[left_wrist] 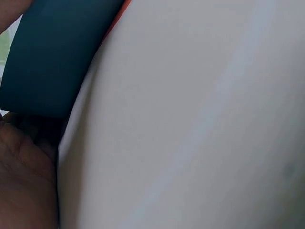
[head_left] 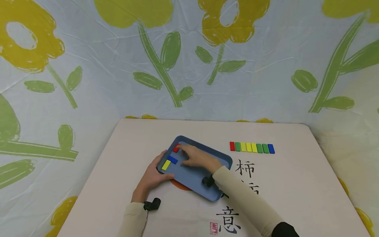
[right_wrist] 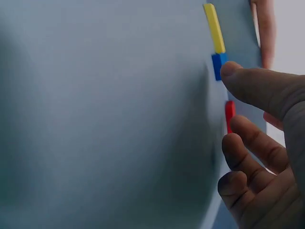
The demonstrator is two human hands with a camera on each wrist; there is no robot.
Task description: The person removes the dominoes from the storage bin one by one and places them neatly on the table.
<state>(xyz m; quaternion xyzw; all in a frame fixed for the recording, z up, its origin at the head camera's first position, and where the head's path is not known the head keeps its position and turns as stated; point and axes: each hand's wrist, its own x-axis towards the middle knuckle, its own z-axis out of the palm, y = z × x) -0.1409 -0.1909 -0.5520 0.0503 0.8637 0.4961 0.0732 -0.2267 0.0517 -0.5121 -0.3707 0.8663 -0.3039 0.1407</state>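
A blue-grey tray (head_left: 187, 177) lies slanted on the table. My left hand (head_left: 151, 178) grips its left end, thumb along the near rim; in the left wrist view the tray's side (left_wrist: 57, 57) rises beside the palm. Inside the tray's left end are a red block (head_left: 176, 148), a blue block (head_left: 172, 160) and a yellow block (head_left: 166, 165). Over them reaches my right hand (head_left: 197, 158), a fingertip at the red block. In the right wrist view its thumb (right_wrist: 252, 86) and fingers stand apart with nothing between them; whether the fingertip touches the block, I cannot tell.
To the right behind the tray, a row of several coloured blocks (head_left: 252, 147) lies on the table (head_left: 296, 184). Black written characters (head_left: 228, 220) and a red seal mark (head_left: 214, 228) show on the surface. Part of an orange shape (head_left: 180, 186) peeks out below the tray.
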